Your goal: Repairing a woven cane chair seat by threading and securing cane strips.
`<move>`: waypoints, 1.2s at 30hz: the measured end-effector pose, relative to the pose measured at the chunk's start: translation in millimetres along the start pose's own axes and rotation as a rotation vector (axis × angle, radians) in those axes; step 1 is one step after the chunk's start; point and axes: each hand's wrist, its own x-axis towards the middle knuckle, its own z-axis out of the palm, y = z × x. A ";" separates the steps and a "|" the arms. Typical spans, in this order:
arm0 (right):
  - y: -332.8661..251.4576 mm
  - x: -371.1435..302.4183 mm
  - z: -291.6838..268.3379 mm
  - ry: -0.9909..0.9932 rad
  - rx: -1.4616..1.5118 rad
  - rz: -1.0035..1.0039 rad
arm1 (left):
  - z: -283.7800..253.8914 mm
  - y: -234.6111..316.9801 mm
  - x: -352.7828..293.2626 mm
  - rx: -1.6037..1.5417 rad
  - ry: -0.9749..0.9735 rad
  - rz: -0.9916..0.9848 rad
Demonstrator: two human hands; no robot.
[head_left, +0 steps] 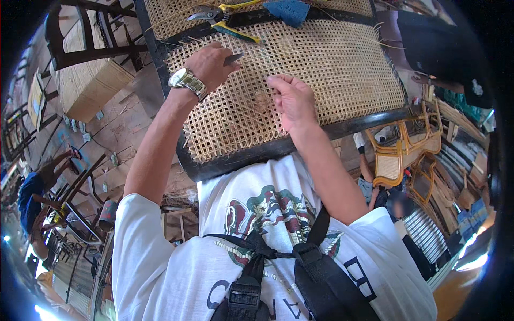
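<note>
Before me lies a woven cane panel (342, 80) in a black wooden frame (235, 163). My left hand (208, 65), with a metal watch (187, 83) on its wrist, is closed on a small dark flat blade (233, 58) just above the weave. To its right, my right hand (295, 101) hovers over the panel, thumb and forefinger pinched together and the other fingers curled; what they hold, if anything, is too small to make out. Beyond the hands, pruning shears (235, 33) with yellow handles rest on the cane beside a blue cloth-like piece (289, 10).
Loose cane ends stick out along the panel's edges. A cardboard box (99, 88) and dark chair frames (88, 53) stand at the left. At the right are a light-brown cane chair (399, 155) and another person in dark clothes (436, 48). Someone in blue (31, 198) is far left.
</note>
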 end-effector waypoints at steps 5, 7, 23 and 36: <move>-18.1 14.8 -22.4 0.213 -1.196 -0.882 | 0.4 0.3 0.1 0.064 -0.049 0.070; -13.2 19.6 -22.3 0.206 -1.168 -0.905 | 1.0 2.5 3.2 0.087 -0.035 0.089; -4.9 28.3 -29.0 -0.184 -1.103 -0.861 | 13.0 -18.7 18.6 0.042 -0.112 0.173; -18.9 24.1 -16.8 -0.346 -1.336 -1.028 | -46.4 -115.1 -7.3 0.237 0.069 0.079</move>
